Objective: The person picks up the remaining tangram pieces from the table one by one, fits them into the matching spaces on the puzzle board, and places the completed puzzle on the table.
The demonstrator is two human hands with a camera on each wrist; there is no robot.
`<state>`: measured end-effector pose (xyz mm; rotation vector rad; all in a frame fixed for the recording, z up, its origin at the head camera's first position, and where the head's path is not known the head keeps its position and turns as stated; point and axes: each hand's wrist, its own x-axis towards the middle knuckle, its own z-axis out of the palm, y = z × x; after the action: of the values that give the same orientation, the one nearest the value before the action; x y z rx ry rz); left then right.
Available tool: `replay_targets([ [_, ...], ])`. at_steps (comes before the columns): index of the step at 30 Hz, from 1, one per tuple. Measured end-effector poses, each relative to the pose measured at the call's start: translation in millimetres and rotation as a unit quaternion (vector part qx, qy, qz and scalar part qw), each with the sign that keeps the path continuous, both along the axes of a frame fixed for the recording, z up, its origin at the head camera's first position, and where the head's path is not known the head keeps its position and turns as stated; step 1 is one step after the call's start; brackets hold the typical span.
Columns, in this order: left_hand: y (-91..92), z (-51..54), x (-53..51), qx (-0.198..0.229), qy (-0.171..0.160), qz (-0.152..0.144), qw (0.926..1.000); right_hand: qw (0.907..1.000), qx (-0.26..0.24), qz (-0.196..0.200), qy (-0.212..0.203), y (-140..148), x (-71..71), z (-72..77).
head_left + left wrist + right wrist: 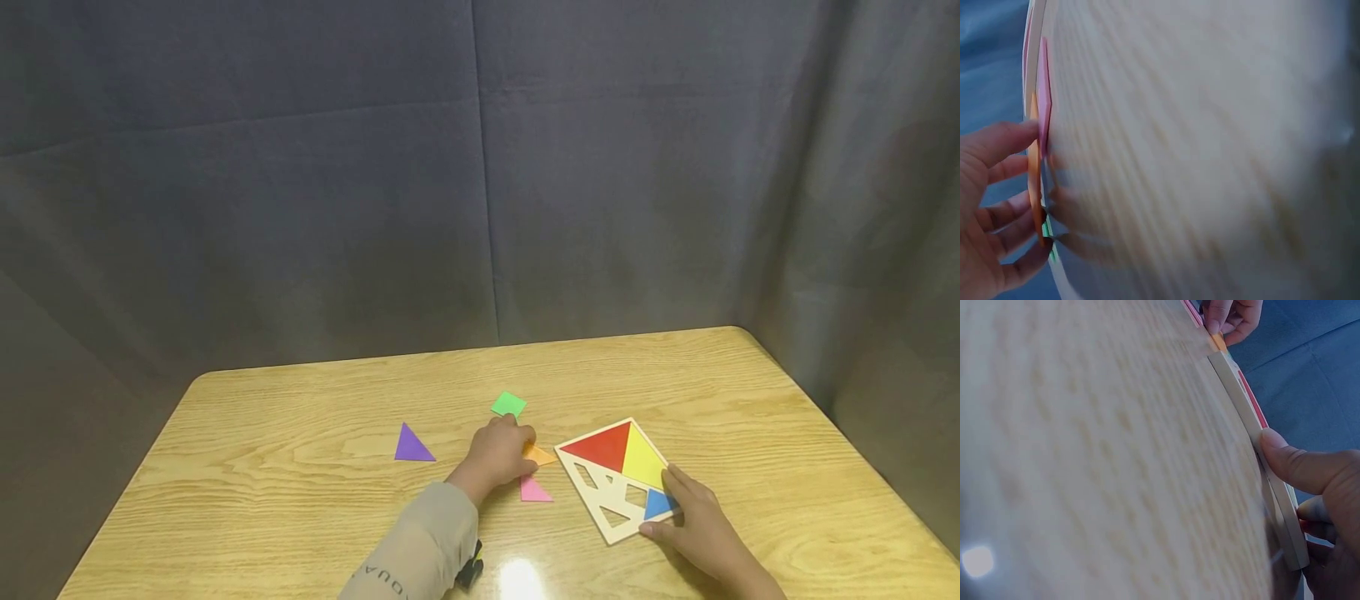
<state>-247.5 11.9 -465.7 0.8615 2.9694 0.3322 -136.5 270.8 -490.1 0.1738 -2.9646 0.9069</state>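
My left hand (498,450) pinches an orange tangram piece (538,455) between thumb and fingers, low over the table. The left wrist view shows the orange piece (1034,181) edge-on in the fingers. Just below that hand lies a pink triangle (534,490); a green square (509,404) lies beyond it and a purple triangle (413,445) to its left. My right hand (697,525) grips the near right corner of a pale tangram board (600,508). Red (600,447), yellow (642,458) and blue (658,504) pieces sit in it, beside several cutouts.
The wooden table (262,500) ends at a rounded back edge, with a grey curtain (337,208) behind. A small black object (470,571) shows beside the left sleeve (423,546). Light glares off the tabletop near the front.
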Motion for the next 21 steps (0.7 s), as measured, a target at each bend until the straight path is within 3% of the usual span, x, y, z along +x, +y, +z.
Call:
replay_targets([
  [6, 4.9, 4.5, 2.6, -0.050, 0.022, -0.021, 0.9983, 1.0000, -0.001, 0.000, -0.004, -0.2, 0.5, 1.0],
  [11, 8.0, 6.1, 5.1, -0.084, 0.021, -0.023, 0.9960, 1.0000, 0.001, 0.000, 0.002, -1.4, 0.7, -0.2],
  [21, 11.5, 8.7, 6.4, -0.097, 0.007, -0.027, 0.9949, 1.0000, -0.004, 0.001, 0.004, 0.6, 0.0, -0.2],
])
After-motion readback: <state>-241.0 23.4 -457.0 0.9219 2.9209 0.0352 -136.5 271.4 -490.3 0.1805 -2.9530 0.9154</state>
